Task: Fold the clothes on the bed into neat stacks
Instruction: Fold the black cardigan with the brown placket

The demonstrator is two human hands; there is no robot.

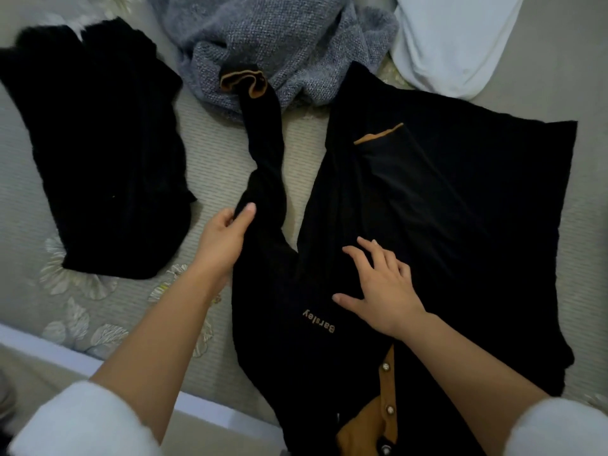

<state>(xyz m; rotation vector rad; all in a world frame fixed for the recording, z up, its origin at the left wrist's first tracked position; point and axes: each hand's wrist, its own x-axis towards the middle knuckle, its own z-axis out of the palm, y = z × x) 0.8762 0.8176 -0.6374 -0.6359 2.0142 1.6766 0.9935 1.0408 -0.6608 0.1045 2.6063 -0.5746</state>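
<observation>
Pale bedspread (210, 153) with leaf print, white bed edge (49, 348) at near side.

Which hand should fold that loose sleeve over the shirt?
Left. The left hand already grips the loose sleeve, which lies off the shirt on that side. The right hand lies flat on the chest, pinning it.

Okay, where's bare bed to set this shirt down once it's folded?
Bare bed runs between the folded black pile and the black shirt, and along the near edge below that pile. The top is crowded with the gray sweater and white garment.
</observation>
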